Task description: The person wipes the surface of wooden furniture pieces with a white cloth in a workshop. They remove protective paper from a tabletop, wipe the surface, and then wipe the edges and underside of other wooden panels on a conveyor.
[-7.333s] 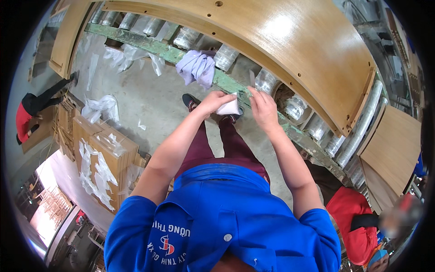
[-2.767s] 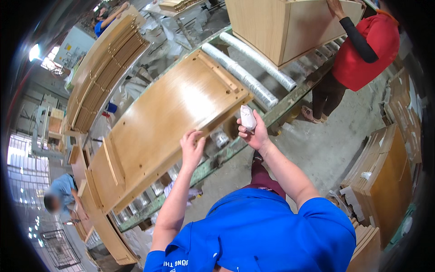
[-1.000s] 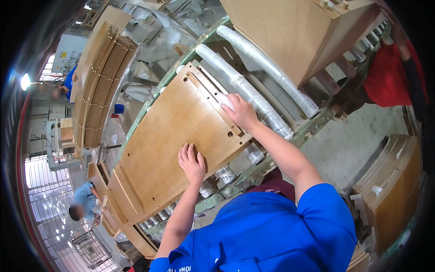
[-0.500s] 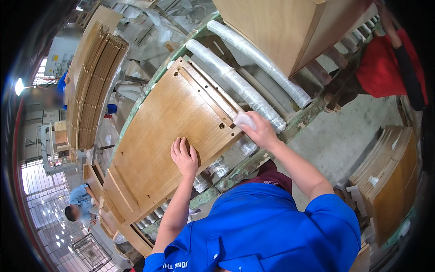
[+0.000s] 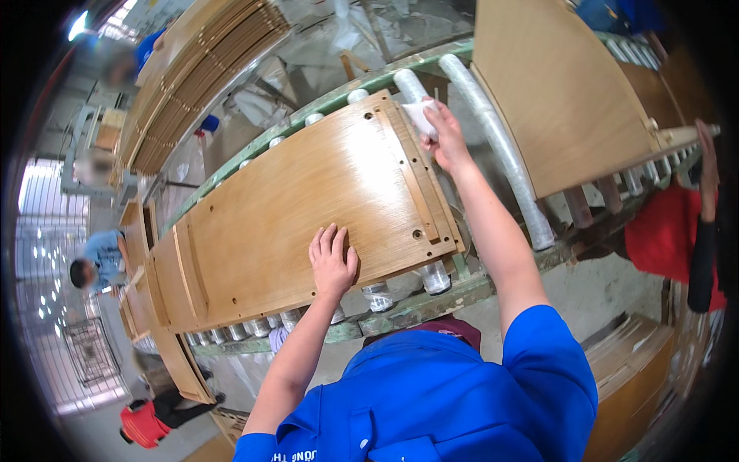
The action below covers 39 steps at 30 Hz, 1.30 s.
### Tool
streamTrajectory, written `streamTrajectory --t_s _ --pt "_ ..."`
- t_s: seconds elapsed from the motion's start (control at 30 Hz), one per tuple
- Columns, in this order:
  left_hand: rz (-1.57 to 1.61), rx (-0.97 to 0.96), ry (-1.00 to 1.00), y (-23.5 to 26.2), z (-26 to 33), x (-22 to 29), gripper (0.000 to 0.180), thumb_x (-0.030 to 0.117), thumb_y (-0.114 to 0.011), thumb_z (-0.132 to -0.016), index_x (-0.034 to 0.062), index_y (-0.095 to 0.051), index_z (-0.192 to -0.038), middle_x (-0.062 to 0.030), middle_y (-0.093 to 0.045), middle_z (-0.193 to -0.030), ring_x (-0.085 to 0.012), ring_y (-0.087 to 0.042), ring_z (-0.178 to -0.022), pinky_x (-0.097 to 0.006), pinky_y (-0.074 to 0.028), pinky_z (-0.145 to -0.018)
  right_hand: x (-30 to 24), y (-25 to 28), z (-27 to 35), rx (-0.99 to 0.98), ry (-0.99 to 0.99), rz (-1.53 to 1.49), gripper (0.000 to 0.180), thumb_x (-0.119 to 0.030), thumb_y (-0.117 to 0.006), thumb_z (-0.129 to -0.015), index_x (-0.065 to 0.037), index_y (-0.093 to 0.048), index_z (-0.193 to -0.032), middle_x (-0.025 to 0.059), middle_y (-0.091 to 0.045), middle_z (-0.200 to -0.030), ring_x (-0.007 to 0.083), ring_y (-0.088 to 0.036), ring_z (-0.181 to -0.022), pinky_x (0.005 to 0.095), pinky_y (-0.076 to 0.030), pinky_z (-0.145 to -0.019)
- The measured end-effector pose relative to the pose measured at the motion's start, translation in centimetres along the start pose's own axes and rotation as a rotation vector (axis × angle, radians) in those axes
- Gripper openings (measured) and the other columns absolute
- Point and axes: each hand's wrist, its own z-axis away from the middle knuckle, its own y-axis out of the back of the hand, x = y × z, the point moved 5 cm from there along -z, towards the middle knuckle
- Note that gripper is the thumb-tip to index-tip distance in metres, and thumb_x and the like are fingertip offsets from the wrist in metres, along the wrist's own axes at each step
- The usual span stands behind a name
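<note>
A large varnished wooden panel (image 5: 269, 239) lies flat on a roller conveyor, with drilled holes and wooden strips across both ends. My left hand (image 5: 334, 260) rests on its near part, palm down and fingers spread. Beside the panel's far right corner, my right hand (image 5: 446, 138) grips a white pad (image 5: 420, 118), perhaps foam or folded cloth. The pad is at the panel's right end edge; whether it touches the wood I cannot tell.
Plastic-wrapped rollers (image 5: 500, 154) sit in a green conveyor frame (image 5: 369, 319). A big wooden cabinet piece (image 5: 558, 100) stands to the right, beside a person in red (image 5: 666, 231). Stacked panels (image 5: 204, 85) rise at the far left. A person in light blue (image 5: 104, 258) is further left.
My right hand has moved with the pad from the panel's near right corner to the far one. My left hand stays on the panel. The view has turned.
</note>
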Motion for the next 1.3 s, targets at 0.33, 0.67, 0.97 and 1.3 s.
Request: streamTrajectory --t_s 0.33,0.67,0.97,1.3 --pt "0.049 0.01 0.038 0.2 0.2 -0.8 0.041 0.02 -0.059 -0.077 0.0103 -0.054 -0.117 -0.0104 -0.046 -0.127 -0.0322 -0.037 -0.121 -0.046 -0.029 -0.102 0.6 -2.3 -8.8 0.136 0.407 1.102 0.048 -0.038 -0.07 -0.07 -0.012 -0.063 -0.11 0.0167 -0.066 -0.099 0.0286 -0.063 -0.093 0.0362 -0.048 -0.083" --pt "0.047 0.032 0.036 0.3 0.0 -0.9 0.041 0.022 -0.059 -0.076 0.0101 -0.056 -0.115 -0.0106 -0.047 -0.124 -0.0315 -0.038 -0.121 -0.046 -0.03 -0.102 0.8 -3.3 -9.7 0.098 0.401 1.358 0.049 -0.043 -0.065 -0.071 -0.014 -0.062 -0.11 0.0156 -0.066 -0.1 0.031 -0.062 -0.094 0.0372 -0.048 -0.084" --pt "0.034 0.06 0.024 0.0 0.4 -1.2 0.04 0.022 -0.059 -0.076 0.0103 -0.056 -0.114 -0.0106 -0.048 -0.123 -0.0318 -0.038 -0.12 -0.046 -0.03 -0.101 0.6 -3.4 -5.5 0.056 0.389 1.355 0.046 -0.039 -0.066 -0.072 -0.012 -0.062 -0.11 0.0162 -0.066 -0.099 0.0301 -0.063 -0.093 0.037 -0.048 -0.082" --pt "0.046 0.058 0.021 -0.2 0.4 -1.0 0.04 0.023 -0.057 -0.078 0.0104 -0.055 -0.116 -0.0108 -0.047 -0.125 -0.032 -0.038 -0.121 -0.047 -0.029 -0.102 0.0 -1.3 2.1 0.01 0.381 1.329 0.041 -0.032 -0.068 -0.073 -0.007 -0.064 -0.105 0.0169 -0.066 -0.094 0.0298 -0.064 -0.088 0.0356 -0.049 -0.078"
